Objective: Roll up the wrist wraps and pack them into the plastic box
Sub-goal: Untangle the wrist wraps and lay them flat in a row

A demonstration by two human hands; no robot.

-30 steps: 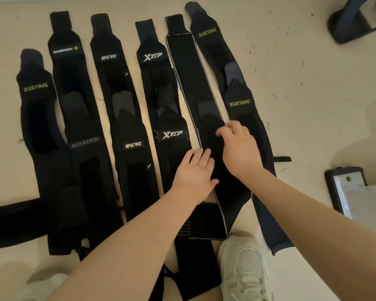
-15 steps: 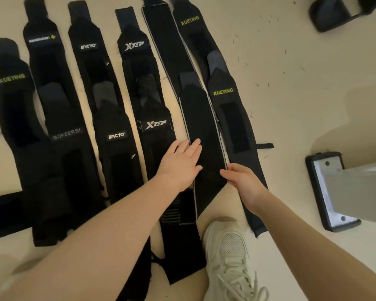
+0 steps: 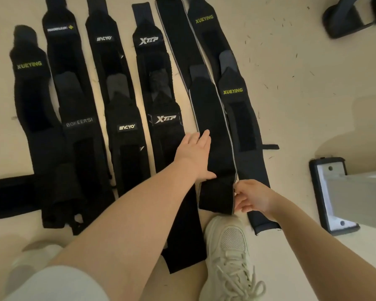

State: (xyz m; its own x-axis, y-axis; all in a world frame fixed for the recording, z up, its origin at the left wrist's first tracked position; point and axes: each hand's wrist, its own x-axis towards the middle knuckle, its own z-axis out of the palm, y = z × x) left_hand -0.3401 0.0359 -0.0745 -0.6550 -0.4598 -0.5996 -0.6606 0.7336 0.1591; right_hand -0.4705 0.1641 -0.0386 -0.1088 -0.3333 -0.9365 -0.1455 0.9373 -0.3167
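Wrist wrap (image 3: 213, 127): plain black band with a pale edge stripe, lying lengthwise on the floor (image 3: 313, 94), fifth from the left in a row of black wraps. Near end folded over into a first turn (image 3: 216, 197), just far of a white shoe (image 3: 228, 253).

Handling, as judged: light, soft, limp fabric; no stiffness of its own, so a roll is likely to slacken unless kept tight. Not fragile, not slippery. A hook-and-loop patch may snag neighbouring wraps. Best held at the folded near end, by both side edges, with the roll worked toward the far tab.

Left hand (image 3: 193, 153): lies flat on the wrap just far of the fold, fingers (image 3: 205, 137) straight and close together, pointing away, thumb near the fold's left corner.

Right hand (image 3: 253, 197): at the fold's right edge, fingers curled, pinching that edge beside the stripe.

Neighbours: XTEP wrap (image 3: 165, 119) just left, touching or nearly so; XUEYING wrap (image 3: 233, 91) just right, partly under the right hand.

Plastic box: not identifiable in view.
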